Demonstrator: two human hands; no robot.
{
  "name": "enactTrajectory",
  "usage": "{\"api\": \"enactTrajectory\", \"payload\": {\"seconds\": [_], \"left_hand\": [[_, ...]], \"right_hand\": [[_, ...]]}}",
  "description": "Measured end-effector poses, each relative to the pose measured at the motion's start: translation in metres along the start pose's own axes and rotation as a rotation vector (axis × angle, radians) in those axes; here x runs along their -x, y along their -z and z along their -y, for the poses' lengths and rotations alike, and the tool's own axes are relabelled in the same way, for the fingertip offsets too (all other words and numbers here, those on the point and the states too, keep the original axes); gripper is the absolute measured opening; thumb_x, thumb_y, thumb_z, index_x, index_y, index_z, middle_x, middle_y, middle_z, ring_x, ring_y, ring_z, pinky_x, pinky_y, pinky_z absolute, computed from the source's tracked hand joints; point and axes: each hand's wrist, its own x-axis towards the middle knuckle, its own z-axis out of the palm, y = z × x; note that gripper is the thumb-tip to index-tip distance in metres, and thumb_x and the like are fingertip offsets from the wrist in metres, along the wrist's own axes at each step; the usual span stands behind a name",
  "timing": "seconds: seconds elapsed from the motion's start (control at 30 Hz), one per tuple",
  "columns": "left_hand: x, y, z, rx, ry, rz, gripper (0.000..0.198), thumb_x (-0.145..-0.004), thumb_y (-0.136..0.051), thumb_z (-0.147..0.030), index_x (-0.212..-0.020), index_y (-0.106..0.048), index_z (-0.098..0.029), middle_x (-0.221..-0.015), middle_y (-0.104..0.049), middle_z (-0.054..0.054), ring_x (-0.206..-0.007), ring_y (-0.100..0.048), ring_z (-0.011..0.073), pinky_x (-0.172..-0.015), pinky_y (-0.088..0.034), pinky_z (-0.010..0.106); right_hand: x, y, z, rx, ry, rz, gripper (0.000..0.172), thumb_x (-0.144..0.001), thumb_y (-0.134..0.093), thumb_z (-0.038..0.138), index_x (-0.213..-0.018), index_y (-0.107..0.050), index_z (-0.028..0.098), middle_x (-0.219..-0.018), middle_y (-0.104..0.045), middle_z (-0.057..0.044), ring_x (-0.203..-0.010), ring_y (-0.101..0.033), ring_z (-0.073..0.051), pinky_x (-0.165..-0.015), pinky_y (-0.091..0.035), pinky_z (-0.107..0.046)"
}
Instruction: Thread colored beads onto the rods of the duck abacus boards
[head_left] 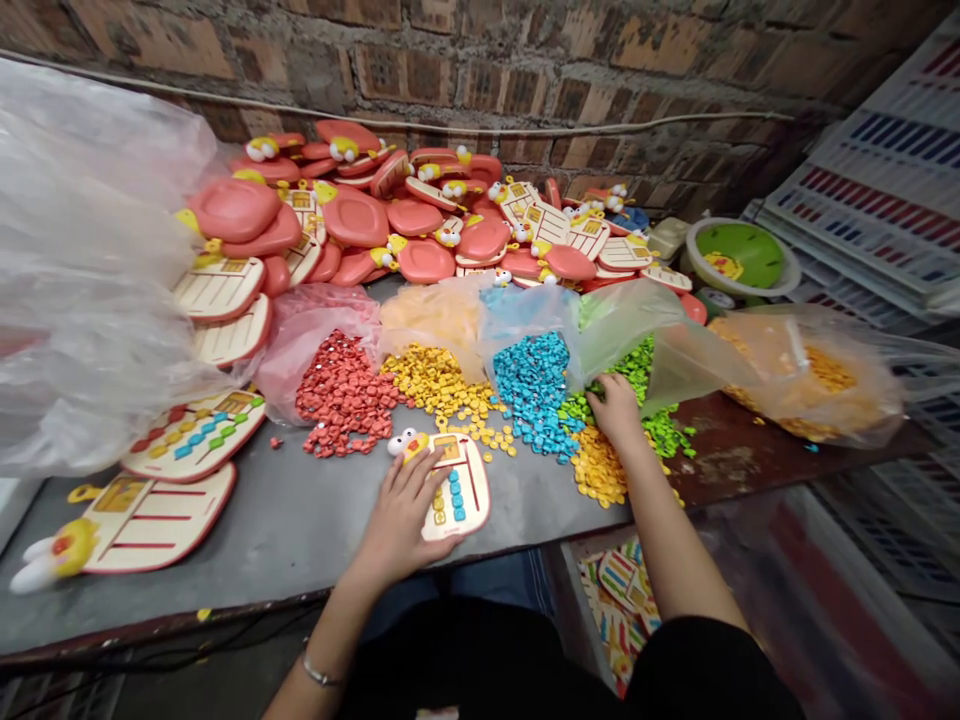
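The lone head view looks forward and down from the near side of the worktop (289,510), close above the left hand (403,508) and the right hand (619,410), and reaches the brick wall (495,85) beyond; its dim lower-right corner is hard to read.

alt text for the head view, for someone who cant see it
A person's left hand rests on a cream toy board; the right hand is at the green pieces. Red, yellow and blue piles lie alongside, with more boards heaped by a brick wall.
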Motion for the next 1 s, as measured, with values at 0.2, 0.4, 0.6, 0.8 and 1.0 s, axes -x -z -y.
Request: {"api": "enactTrajectory", "payload": {"seconds": [0.2, 0.4, 0.6, 0.8, 1.0], "left_hand": [[0.0, 0.001, 0.0, 0.003, -0.002, 0.004, 0.073, -0.071, -0.069, -0.045, -0.135, -0.047, -0.018, -0.15, -0.041, 0.013, -0.139, -0.035, 0.0331, -0.117, -0.018, 0.053], [0.0, 0.0, -0.001, -0.002, 0.009, 0.014, 0.075, -0.07, -0.07, -0.044, -0.137, -0.046, -0.019, -0.15, -0.04, 0.012, -0.139, -0.033, 0.0327, -0.117, -0.016, 0.053], [-0.002, 0.003, -0.003, 0.004, 0.028, 0.028, 0.073, -0.07, -0.071, -0.045, -0.134, -0.048, -0.018, -0.15, -0.041, 0.013, -0.139, -0.034, 0.0331, -0.116, -0.019, 0.053], [-0.003, 0.004, -0.005, 0.028, 0.031, 0.02, 0.073, -0.071, -0.07, -0.045, -0.134, -0.048, -0.018, -0.149, -0.042, 0.012, -0.139, -0.034, 0.0322, -0.117, -0.018, 0.052], [-0.002, 0.003, -0.004, 0.045, 0.031, 0.015, 0.074, -0.071, -0.071, -0.046, -0.135, -0.048, -0.018, -0.15, -0.04, 0.012, -0.139, -0.034, 0.0317, -0.118, -0.017, 0.052]], "right_hand": [[0.012, 0.013, 0.015, -0.215, -0.046, -0.127, 0.02, -0.081, -0.054, 0.031, -0.088, -0.067, 0.018, -0.09, -0.068, -0.01, -0.081, -0.061, -0.024, -0.075, -0.049, -0.038], [0.039, 0.021, 0.08, -0.479, -0.011, -0.145, 0.019, -0.084, -0.059, 0.034, -0.093, -0.068, 0.02, -0.092, -0.068, -0.007, -0.08, -0.061, -0.021, -0.071, -0.05, -0.033], [0.075, -0.006, 0.144, -0.625, 0.153, 0.196, 0.012, -0.09, -0.056, 0.026, -0.094, -0.066, 0.022, -0.096, -0.068, -0.006, -0.091, -0.063, -0.022, -0.079, -0.051, -0.035], [0.086, -0.019, 0.155, -0.405, 0.345, 0.268, 0.016, -0.094, -0.053, 0.022, -0.084, -0.066, 0.021, -0.106, -0.065, -0.009, -0.1, -0.057, -0.025, -0.089, -0.047, -0.043], [0.073, -0.016, 0.16, -0.357, 0.406, 0.266, 0.015, -0.093, -0.051, 0.016, -0.093, -0.064, 0.021, -0.107, -0.063, -0.009, -0.102, -0.055, -0.025, -0.088, -0.047, -0.042]]}}
